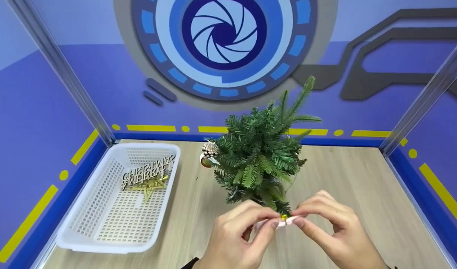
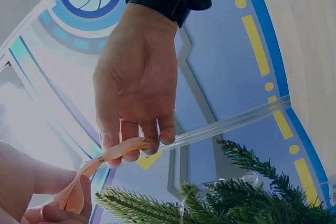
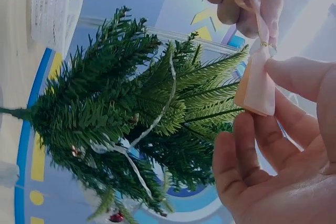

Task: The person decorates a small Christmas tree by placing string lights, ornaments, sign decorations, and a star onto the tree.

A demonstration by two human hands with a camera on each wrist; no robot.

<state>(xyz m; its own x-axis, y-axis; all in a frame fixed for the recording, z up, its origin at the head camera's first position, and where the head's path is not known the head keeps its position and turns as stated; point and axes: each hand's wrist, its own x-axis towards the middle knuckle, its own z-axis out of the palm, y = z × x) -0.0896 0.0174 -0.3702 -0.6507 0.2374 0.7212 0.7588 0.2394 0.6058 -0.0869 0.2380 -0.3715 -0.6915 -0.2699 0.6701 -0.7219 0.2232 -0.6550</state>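
Both hands hold a pale pink ribbon bow [image 3: 258,80] with a gold tie at its middle, just in front of the lower branches of a small artificial Christmas tree [image 1: 256,149]. Thumb and fingers of my left hand [image 1: 239,233] pinch the bow's left side. On the other side, my right hand [image 1: 338,228] pinches the opposite end between thumb and fingers. The right wrist view shows folded ribbon loops in the right hand's grip. A branch tip reaches close to the bow; whether they touch I cannot tell.
A white plastic basket [image 1: 101,249] stands at the left, holding a gold star [image 1: 148,186] and "Merry Christmas" lettering [image 1: 148,173]. A pine cone ornament [image 1: 210,148] hangs on the tree's left side. A clear wire [image 3: 171,98] runs through the branches. Printed panels enclose the wooden table [image 1: 363,179].
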